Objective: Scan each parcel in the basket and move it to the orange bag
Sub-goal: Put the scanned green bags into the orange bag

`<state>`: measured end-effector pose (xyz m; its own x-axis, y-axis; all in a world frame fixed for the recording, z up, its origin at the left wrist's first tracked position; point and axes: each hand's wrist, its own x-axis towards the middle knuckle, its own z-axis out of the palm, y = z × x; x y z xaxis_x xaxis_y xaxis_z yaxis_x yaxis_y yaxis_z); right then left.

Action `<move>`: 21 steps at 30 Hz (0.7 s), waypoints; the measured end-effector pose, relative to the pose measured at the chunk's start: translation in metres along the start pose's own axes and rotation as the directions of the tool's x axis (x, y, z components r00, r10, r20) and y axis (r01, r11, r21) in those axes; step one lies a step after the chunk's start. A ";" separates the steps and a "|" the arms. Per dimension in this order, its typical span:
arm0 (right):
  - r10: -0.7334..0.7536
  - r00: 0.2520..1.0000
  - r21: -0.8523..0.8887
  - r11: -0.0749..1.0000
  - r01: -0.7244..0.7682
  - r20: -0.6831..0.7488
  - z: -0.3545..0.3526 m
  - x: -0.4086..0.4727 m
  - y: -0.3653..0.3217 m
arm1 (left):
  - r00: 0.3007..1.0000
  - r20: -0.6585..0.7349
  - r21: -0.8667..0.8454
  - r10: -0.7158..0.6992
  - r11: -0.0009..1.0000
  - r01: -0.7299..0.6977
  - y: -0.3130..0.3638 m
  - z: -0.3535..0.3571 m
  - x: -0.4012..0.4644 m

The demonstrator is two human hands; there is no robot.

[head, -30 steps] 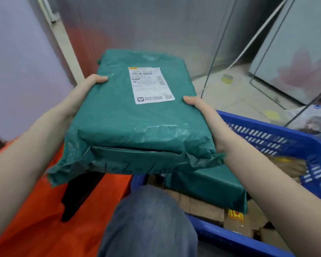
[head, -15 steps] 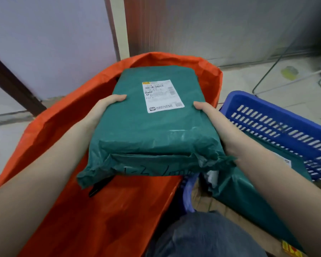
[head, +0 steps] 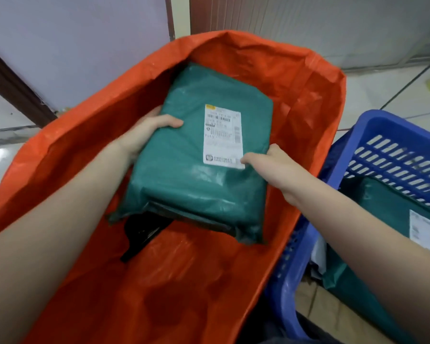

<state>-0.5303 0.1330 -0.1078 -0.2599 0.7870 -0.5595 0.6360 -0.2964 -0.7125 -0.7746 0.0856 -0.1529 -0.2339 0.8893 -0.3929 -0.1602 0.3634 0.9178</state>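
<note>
Step in hand, as judged: lower the green parcel into the orange bag and let go. The parcel sits at frame centre, inside the bag mouth, label side up, white label readable near its right edge. Its near end lies over a black item at the bag bottom; whether the far end rests on the bag cloth, cannot tell.

Procedure (recommended):
1. Keep parcel level w/ both hands until its underside is fully supported.
2. Set it flat; avoid leaving it tipped on the black item, since it may slide toward the near end.
3. Release both sides together, then draw the hands straight up, clear of the bag rim.
4. Go back to the blue basket, right of frame, for the next parcel.

Left hand: curled round the parcel's left edge, thumb on the top face, remaining fingers hidden beneath. Grip closed on the parcel.

Right hand: at the parcel's right edge, thumb resting at the label's lower right corner, other fingers tucked at the side or under; partly hidden. Appears to grip the parcel, moderately closed.

Basket contents: at least one more green parcel w/ a white label, lower right of frame. Task thus judged not complete; more items remain.
</note>
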 end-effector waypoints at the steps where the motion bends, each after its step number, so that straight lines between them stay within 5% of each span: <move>1: -0.025 0.999 -0.045 0.999 0.023 -0.034 0.002 0.005 0.001 | 1.000 -0.019 -0.005 0.003 1.000 -0.003 -0.007 0.008 -0.001; 5: -0.054 0.998 -0.196 0.979 0.051 -0.012 -0.001 0.001 -0.002 | 0.996 -0.064 0.088 -0.068 0.993 0.074 -0.059 0.021 0.005; 14: -0.151 0.988 -0.415 0.900 0.130 -0.018 -0.002 0.010 0.015 | 0.959 0.137 0.248 -0.249 0.946 0.210 -0.105 0.052 0.018; 21: -0.297 0.955 -0.537 0.808 0.244 -0.013 -0.011 0.001 0.023 | 0.992 0.093 0.613 -0.088 0.790 0.013 -0.112 0.060 0.006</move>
<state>-0.5077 0.1334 -0.1204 -0.4273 0.8467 -0.3169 0.8404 0.2429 -0.4844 -0.7004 0.0667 -0.2540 -0.1288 0.8756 -0.4655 0.4583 0.4688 0.7551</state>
